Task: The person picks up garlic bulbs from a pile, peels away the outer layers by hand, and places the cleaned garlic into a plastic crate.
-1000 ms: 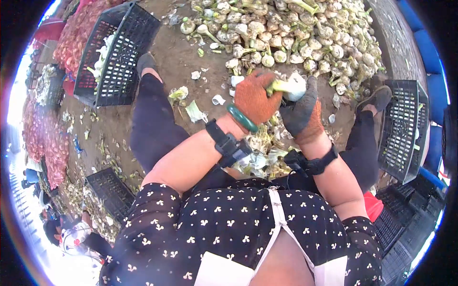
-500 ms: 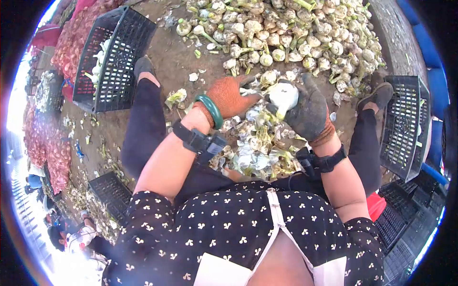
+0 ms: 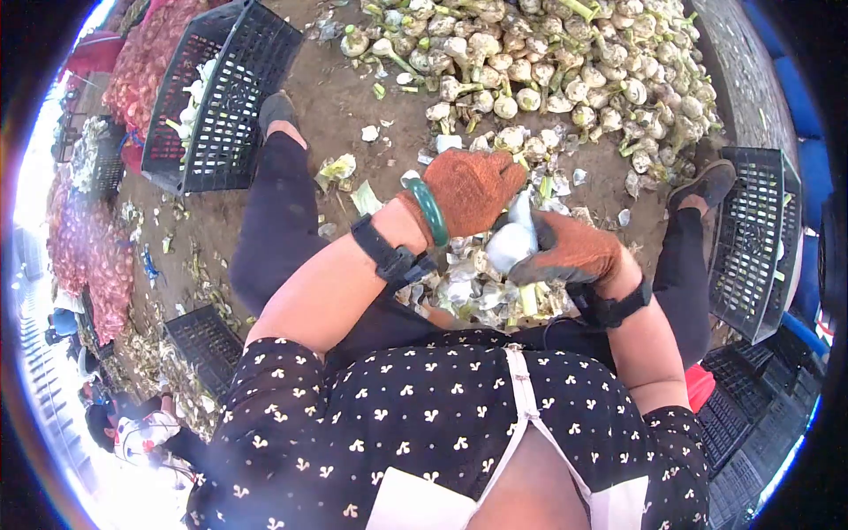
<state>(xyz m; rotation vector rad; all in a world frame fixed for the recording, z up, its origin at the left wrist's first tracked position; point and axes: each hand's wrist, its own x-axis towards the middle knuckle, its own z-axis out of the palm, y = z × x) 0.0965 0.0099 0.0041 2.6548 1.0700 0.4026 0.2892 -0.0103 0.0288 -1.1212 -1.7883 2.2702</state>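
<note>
Both hands wear orange-brown gloves with dark palms. My right hand (image 3: 572, 249) is closed round a white garlic bulb (image 3: 511, 247), its green stem end pointing down toward my lap. Just up and left of the bulb, my left hand (image 3: 470, 192) has its fingers bent together near a pale strip of skin that runs up from the bulb. What its fingertips grip is hidden behind the glove. Beneath both hands lies a litter of peeled garlic skins (image 3: 464, 281) on the ground between my legs.
A large heap of unpeeled garlic (image 3: 530, 62) lies ahead. Black crates stand at the left (image 3: 231, 106) and right (image 3: 751, 238), each with some garlic. Red net sacks (image 3: 84, 256) line the far left. Another person (image 3: 141, 433) is at the lower left.
My left hand has moved right and turned over beside the bulb. My right hand has come lower and rotated, bringing the bulb down with it. The view has shifted slightly.
</note>
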